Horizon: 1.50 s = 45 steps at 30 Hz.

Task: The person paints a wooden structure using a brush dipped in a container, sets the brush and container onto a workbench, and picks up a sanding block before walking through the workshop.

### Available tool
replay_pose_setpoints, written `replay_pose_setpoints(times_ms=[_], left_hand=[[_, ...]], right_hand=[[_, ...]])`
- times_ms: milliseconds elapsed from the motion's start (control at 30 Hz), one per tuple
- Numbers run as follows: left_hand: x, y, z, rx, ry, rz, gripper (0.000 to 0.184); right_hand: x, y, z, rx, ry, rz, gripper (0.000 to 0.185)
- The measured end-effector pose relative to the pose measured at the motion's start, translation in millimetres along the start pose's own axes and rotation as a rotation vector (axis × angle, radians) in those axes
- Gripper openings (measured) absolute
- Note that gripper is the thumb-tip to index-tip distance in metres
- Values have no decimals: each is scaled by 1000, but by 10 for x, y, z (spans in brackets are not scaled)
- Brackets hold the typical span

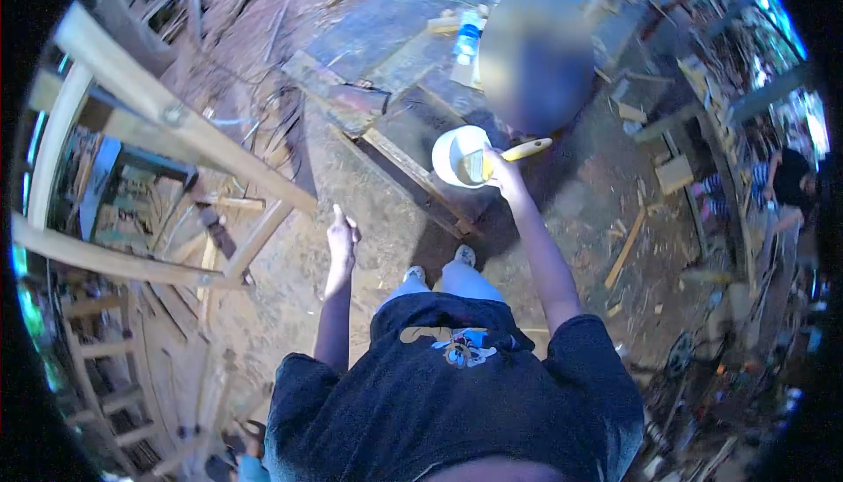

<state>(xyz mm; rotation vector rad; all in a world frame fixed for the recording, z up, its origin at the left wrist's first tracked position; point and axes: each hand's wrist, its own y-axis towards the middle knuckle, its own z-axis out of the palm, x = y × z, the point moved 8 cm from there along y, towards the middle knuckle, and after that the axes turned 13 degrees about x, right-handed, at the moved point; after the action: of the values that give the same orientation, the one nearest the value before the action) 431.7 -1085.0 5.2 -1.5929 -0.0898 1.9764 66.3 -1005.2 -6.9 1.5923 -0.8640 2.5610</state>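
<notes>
My right hand (504,175) is closed on the rim of a round white tub (446,155), which it holds out in front of me. A paintbrush with a yellow handle (529,148) lies across that rim under the same hand, its bristle end over the tub's opening. What is inside the tub I cannot make out clearly. My left hand (343,234) hangs in the air beside the end of a wooden frame (211,144). Its index finger points out, the other fingers are partly bent, and nothing shows in it.
A low wooden bench (399,161) stands ahead, below the tub. Behind it are a bottle with a blue label (468,39) and a blurred round patch. Wood scraps (625,249) lie on the dirt floor. A person (790,179) is at far right; another's sleeve (253,469) shows lower left.
</notes>
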Motion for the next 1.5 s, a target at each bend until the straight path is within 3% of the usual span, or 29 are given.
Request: replay_pose_setpoints(times_ms=[100,133,200,300,400,467,667,800,867,933,967,1167,1367,1500], left_hand=[[117,-261,-116,-204,347,-186,62],[204,-302,-107,-218,384,-157,59],[332,-301,78,-99,269,-129,47],[656,-201,171,-93,188,-212,29],[678,87,278,-10,159,-214,25],[639,354,291,51,176,-207,25],[-21,1696,-65,20,579,92,34],[-1314,2151,337,-107,1262,352,60],[-1419,2493,478,54,1342,347,66],[-1392,2746,622,71,1674,615,80],[-1382,2823,684,192,1707,566,76],[-1017,3058,680,366,1733,679,56],[-1005,3094,635,491,1762,611,51],[-974,3058,615,472,1805,731,51]], right_hand=[[40,513,89,99,-90,79,39],[32,710,150,154,-84,101,41],[114,982,272,189,-84,104,39],[113,1415,372,155,-6,220,40],[143,1909,527,219,206,267,45],[286,2172,585,97,262,262,53],[371,3103,586,-152,323,174,58],[467,3430,873,-169,377,174,60],[457,3530,988,-155,384,199,58],[321,3622,1032,-135,413,221,55],[335,3568,1075,-159,388,218,54],[473,3439,1065,-132,370,173,66],[634,3208,896,-47,246,305,53],[612,3184,762,1,186,302,42]])
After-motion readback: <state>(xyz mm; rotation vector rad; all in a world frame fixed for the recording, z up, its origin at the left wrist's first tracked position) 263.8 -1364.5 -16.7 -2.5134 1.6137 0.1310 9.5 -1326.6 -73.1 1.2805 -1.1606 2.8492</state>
